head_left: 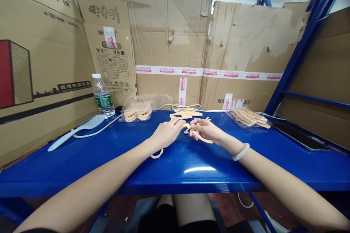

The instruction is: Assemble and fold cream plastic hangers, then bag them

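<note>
Both hands meet over the blue tabletop [175, 167], fingers closed. My left hand [170, 131] pinches one end of a small pale wooden piece [186, 126]. Its other end is at the fingers of my right hand [206, 130], which also grips a curved wooden piece [203, 138] that sticks out below the palm. A small hooked wooden bit [186, 131] shows between the hands. Beneath my left wrist lies a curved wooden piece [157, 154], partly hidden. Just beyond the hands is a loose pile of flat wooden pieces [186, 113].
A bag of rounded wooden pieces [138, 110] lies back left, near a water bottle [103, 96] and a light-blue hairbrush [79, 129]. Back right are a bag of wooden strips [247, 117] and a dark phone [300, 136]. A white cable [95, 133] crosses the table; cardboard [169, 43] walls it in.
</note>
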Demonstrator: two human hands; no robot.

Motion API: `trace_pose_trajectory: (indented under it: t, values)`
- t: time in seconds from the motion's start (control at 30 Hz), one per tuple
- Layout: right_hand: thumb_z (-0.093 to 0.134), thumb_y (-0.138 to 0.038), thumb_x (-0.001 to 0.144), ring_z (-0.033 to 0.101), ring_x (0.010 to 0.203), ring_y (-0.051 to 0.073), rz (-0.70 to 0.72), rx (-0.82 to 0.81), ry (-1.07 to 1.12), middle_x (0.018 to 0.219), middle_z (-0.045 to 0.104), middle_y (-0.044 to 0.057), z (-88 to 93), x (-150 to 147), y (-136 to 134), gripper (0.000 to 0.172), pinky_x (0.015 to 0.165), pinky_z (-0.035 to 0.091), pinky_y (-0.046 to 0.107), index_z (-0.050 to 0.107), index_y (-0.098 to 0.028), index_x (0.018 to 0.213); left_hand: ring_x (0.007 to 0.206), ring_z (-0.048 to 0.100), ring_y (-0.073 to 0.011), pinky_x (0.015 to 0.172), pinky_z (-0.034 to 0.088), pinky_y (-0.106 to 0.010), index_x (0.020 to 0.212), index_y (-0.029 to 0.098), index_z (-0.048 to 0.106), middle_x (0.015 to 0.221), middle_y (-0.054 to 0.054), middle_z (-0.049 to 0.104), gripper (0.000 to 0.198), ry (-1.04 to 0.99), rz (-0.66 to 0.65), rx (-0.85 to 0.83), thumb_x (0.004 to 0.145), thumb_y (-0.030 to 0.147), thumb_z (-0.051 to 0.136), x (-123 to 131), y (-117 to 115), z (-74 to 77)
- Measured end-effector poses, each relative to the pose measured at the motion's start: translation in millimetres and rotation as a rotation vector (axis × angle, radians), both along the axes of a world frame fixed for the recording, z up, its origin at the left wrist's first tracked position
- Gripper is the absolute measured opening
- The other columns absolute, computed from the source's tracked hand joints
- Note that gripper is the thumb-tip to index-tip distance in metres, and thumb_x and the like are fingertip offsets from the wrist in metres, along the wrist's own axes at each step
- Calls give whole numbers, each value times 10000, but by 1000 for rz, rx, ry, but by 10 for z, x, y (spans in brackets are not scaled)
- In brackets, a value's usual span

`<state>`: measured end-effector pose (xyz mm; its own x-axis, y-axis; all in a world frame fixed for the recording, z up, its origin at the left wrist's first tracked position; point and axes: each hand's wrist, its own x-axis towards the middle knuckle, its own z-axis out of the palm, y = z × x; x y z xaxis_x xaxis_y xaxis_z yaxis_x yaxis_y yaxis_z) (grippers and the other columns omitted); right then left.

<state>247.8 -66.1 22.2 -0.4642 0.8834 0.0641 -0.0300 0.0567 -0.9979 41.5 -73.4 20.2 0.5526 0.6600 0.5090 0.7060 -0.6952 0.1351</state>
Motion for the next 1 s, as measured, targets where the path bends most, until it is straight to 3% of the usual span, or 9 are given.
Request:
trace_pose_trajectory:
  t: [0.2, 0.37, 0.5, 0.63, 0.8, 0.9, 1.0]
  values:
    - [716, -407, 735, 545, 416, 91, 106, -53, -99, 597, 689, 48, 33, 8, -60, 310, 445, 439, 225, 640, -113, 792, 825, 683, -272, 656, 530, -344, 1149, 184, 577, 1039, -119, 648, 256, 284, 43, 67, 964, 178, 400, 17, -35, 56]
    - [723, -436, 728, 496, 365, 69, 66, 49, -188, 525, 658, 9, 52, -20, -73, 320, 376, 348, 192, 658, -122, 737, 742, 690, -296, 613, 529, -366, 1055, 120, 578, 890, -139, 665, 232, 397, 62, 65, 941, 117, 376, 47, -92, 91]
    - [732, -434, 713, 503, 367, 69, 14, 152, -252, 520, 654, -3, 88, -42, -107, 314, 392, 362, 192, 654, -130, 711, 746, 697, -310, 643, 530, -387, 1046, 114, 572, 846, -146, 675, 231, 393, 74, 38, 942, 109, 366, 63, -124, 107]
    - [708, -425, 740, 494, 363, 68, -50, 256, -292, 509, 636, -15, 97, -78, -178, 293, 409, 378, 197, 644, -144, 683, 792, 698, -335, 655, 519, -391, 1043, 116, 581, 869, -161, 688, 216, 318, 92, -16, 938, 117, 393, 64, -122, 114]
    - [613, -467, 817, 512, 373, 90, -171, 520, -389, 522, 641, 3, 137, -49, -179, 338, 417, 415, 216, 661, -150, 709, 815, 696, -310, 703, 496, -367, 987, 151, 619, 884, -143, 705, 223, 125, 140, -116, 968, 222, 409, 27, -39, 116]
    - [543, -524, 843, 596, 465, 137, -272, 573, -386, 605, 689, 40, 231, 148, -56, 403, 473, 477, 253, 670, -144, 801, 845, 686, -281, 744, 482, -350, 896, 173, 646, 841, -101, 708, 276, -57, 198, -195, 977, 298, 414, -22, 43, 138]
    - [585, -536, 817, 651, 652, 178, -432, 677, -403, 768, 727, 86, 336, 434, 96, 405, 577, 503, 274, 688, -144, 815, 754, 671, -226, 725, 491, -334, 786, 169, 645, 710, -39, 671, 315, -258, 240, -327, 964, 360, 467, -85, 136, 165]
